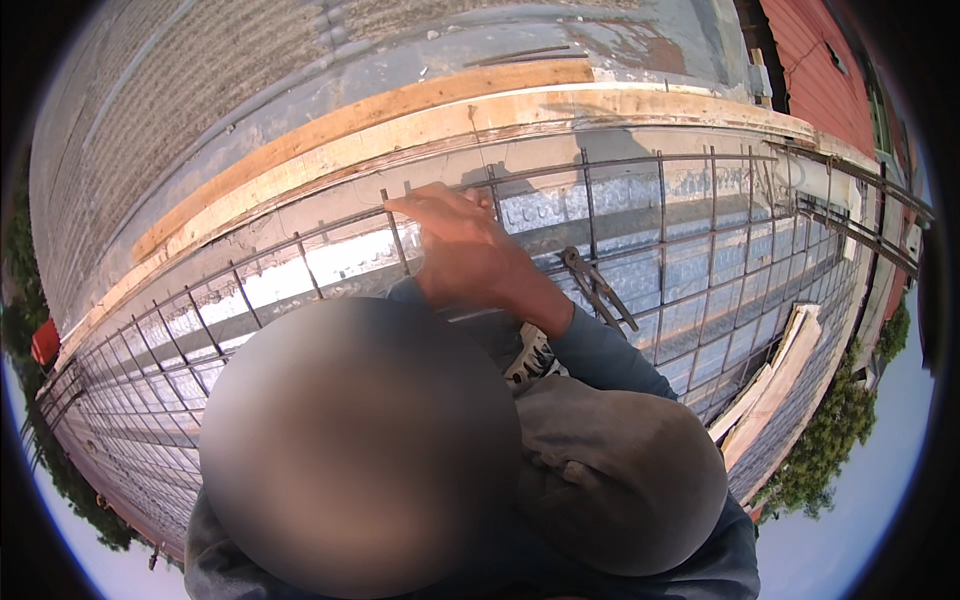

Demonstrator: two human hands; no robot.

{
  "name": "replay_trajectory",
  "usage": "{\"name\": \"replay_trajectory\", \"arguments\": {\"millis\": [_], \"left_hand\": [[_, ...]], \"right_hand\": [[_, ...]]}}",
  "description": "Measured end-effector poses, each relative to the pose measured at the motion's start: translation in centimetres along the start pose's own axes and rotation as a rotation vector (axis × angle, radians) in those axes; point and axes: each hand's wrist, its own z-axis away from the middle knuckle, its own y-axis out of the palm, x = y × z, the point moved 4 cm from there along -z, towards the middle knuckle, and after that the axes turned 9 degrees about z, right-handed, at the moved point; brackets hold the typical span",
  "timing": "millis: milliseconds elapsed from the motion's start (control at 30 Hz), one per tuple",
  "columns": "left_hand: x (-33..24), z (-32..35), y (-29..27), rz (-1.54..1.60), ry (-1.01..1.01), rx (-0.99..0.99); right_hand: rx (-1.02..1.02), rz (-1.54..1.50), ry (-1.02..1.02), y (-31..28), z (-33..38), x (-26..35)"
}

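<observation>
My right hand (485,255) reaches across from the right to the far edge of a rebar mesh (662,245). Its fingers are bent and drawn together beside a bar end; whatever they pinch is too small or hidden to name. Under it, a blue sleeve cuff and shaded skin of my left hand (432,272) show, with the fingers hidden behind the right hand. A pair of pincers (597,287) lies on the mesh just right of my right wrist, handles toward me.
Long wooden boards (370,112) edge the mesh on the far side, with a corrugated grey roof sheet (230,90) beyond. Wood offcuts (770,385) lie on the mesh at right. Bar ends (880,185) stick out at far right. A shoe (532,358) and trouser knee (625,470) are close below.
</observation>
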Motion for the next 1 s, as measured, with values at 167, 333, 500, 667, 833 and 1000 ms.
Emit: {"name": "replay_trajectory", "arguments": {"millis": [167,333,500,667,833,1000], "left_hand": [[-1.8,-0.4,1.4,-0.215,-0.063,-0.167],[-4.7,-0.1,3.2,-0.515,-0.124,-0.194],[-6.1,-1.0,3.4,-0.671,-0.175,-0.148],[-8.2,-2.8,4.5,-0.938,-0.052,-0.078],[-8.1,-4.1,5.5,-1.351,0.313,0.005],[-7.9,-4.6,6.3,-1.446,0.293,0.022]], "right_hand": [[-0.148,0.063,0.274,-3.4,1.7,-5.8],[-0.256,0.189,0.39,-5.9,2.8,-9.2],[-0.247,0.217,0.43,-6.2,1.9,-11.1],[-0.224,0.263,0.334,-6.1,1.2,-11.2],[-0.205,0.27,0.361,-6.1,1.2,-11.4],[-0.169,0.333,0.252,-6.0,0.6,-11.7]]}}
